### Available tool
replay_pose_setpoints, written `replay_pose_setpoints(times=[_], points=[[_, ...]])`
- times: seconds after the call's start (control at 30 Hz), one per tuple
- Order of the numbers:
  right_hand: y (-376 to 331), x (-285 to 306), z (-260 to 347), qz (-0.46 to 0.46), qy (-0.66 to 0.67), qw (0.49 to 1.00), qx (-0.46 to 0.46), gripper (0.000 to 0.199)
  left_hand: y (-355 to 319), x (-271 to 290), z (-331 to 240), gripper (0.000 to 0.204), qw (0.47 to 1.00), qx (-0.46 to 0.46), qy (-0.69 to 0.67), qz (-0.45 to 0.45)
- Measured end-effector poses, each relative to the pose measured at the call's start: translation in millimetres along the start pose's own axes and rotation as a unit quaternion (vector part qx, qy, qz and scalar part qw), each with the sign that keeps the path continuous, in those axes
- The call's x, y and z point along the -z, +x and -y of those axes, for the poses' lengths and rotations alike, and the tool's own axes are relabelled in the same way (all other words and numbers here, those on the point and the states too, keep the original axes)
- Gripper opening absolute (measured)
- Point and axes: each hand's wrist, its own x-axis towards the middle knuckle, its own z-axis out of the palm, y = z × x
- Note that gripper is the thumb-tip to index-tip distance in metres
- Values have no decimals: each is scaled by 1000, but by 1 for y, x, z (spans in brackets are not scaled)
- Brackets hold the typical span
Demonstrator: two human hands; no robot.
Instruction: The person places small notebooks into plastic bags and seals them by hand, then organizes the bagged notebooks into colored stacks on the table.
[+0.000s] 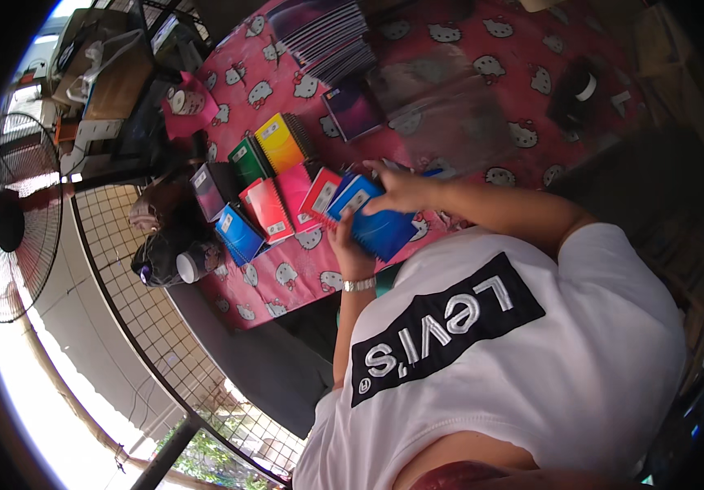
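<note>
We see the picture fade to black around its curved rim, and the person's head is cut off at the lower edge. The left hand's [350, 245] fingers are partly hidden by the blue notebook [384, 234], and the right hand [401, 190] covers its upper right part. A slim blue object [432, 172] shows beside the right hand; we cannot tell whether it is held.

The blue notebook is in front of the person's chest, near the close edge of the pink worktop [278, 282]. We see the left hand grasping its left side, thumb up. The right hand is partly curled, index finger extended, its thumb against the cover.

Just left of it, a red notebook [319, 196] overlaps the group of colourful notebooks [270, 208]. Farther up lie a stack of purple notebooks [323, 41] and, just below, a single purple one.

Several covers bear small white labels, their print too small for us to read. The white shirt [564, 343] carries large white lettering on a black panel, upside down to us. Cartoon cat heads pattern the worktop.
</note>
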Motion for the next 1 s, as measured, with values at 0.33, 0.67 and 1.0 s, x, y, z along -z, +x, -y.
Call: replay_pose_setpoints(times=[0.33,0.67,1.0], points=[[-30,152,-152,-221,-114,942,225,80,132,-93,132,75,898,-49,272,342],[-18,162,-171,-205,-158,949,178,84,153,-94,149,86,671,-276,585,362],[-52,178,-97,-243,-315,882,251,81,167,-75,162,67,731,-195,553,350]])
